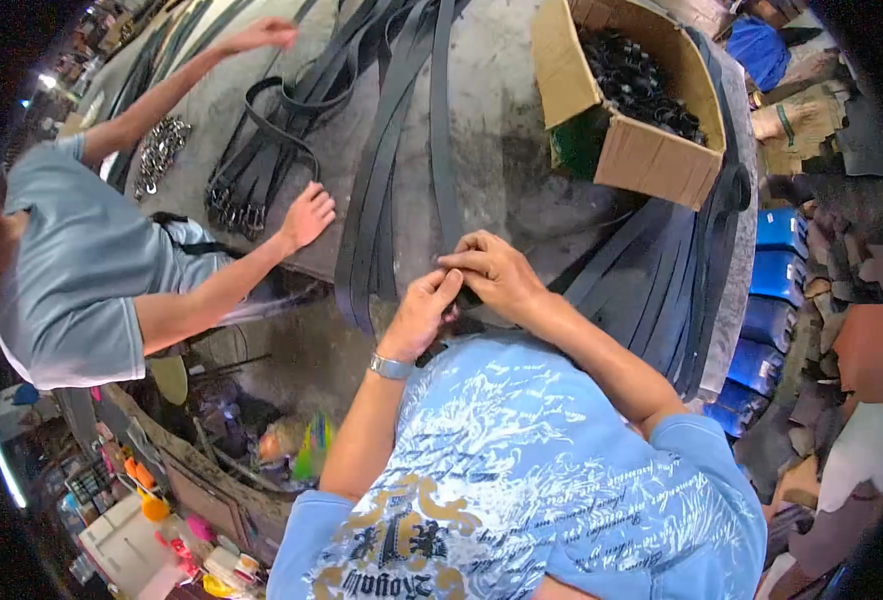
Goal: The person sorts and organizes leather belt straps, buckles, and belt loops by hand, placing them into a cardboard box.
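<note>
Close to my chest, at the table's edge, my two hands meet with their fingers pinched together. My left hand (420, 314), with a metal watch on its wrist, is closed around the end of a black strap (444, 150) that runs up the table. Touching it from the right, my right hand (502, 275) is closed on the same strap end. My fingers hide the end itself and any small part there. More long black straps (377, 220) lie just left of my hands, hanging over the edge.
A cardboard box (657, 160) of small black parts stands on the grey table (502, 150), with straps (652, 270) fanned below it. To the left, a co-worker (92, 260) reaches over straps with metal buckles (237, 212) and a pile of metal hooks (162, 155). Blue containers (774, 275) line the right side.
</note>
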The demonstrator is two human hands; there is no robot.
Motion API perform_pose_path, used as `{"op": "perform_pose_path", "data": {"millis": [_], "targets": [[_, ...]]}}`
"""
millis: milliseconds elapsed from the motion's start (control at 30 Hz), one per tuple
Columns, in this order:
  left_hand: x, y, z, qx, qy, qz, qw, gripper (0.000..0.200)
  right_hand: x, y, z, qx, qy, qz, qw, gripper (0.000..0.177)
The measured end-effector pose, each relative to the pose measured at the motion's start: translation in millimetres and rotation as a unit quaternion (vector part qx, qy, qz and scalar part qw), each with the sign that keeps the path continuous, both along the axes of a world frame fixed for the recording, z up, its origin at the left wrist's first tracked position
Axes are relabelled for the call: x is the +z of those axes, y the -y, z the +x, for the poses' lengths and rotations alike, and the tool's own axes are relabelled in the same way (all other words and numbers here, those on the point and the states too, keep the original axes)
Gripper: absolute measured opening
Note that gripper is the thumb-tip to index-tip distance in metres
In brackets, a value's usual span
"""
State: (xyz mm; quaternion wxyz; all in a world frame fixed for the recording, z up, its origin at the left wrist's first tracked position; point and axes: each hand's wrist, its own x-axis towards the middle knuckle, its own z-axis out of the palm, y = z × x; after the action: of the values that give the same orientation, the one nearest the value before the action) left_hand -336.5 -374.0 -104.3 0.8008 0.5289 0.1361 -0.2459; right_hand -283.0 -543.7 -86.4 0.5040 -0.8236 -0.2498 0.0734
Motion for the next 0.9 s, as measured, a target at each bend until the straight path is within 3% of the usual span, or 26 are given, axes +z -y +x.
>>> {"op": "perform_pose_path", "data": {"millis": [167, 267, 367, 533, 600, 733, 900], "targets": [[20, 5, -4, -0.031, 0.080, 0.162, 0.983, 0.027, -25, 31, 3, -0.030, -0.265, 0.120, 0.956, 0.056], [16, 8, -7, -0.041, 0.142, 0.223, 0.964, 0.030, -25, 29, 14, -0.039, -0.447, 0.139, 0.883, 0.053], [23, 9, -7, -0.071, 0.193, 0.272, 0.940, 0.030, -43, 19, 19, -0.003, -0.453, 0.114, 0.884, 0.054], [22, 4, -15, -0.085, 0.213, 0.321, 0.919, 0.031, -35, 11, 17, -0.033, -0.499, 0.138, 0.855, 0.056], [21, 7, -20, -0.057, 0.197, 0.307, 0.929, 0.030, -46, 14, 18, 0.008, -0.522, 0.118, 0.845, 0.052], [21, 0, -36, -0.012, 0.076, 0.263, 0.962, 0.027, -35, 22, 23, -0.061, -0.508, 0.168, 0.843, 0.027], [20, 1, -43, 0.074, 0.028, 0.222, 0.972, 0.031, -12, 27, 31, -0.074, -0.489, 0.228, 0.838, 0.027]]}}
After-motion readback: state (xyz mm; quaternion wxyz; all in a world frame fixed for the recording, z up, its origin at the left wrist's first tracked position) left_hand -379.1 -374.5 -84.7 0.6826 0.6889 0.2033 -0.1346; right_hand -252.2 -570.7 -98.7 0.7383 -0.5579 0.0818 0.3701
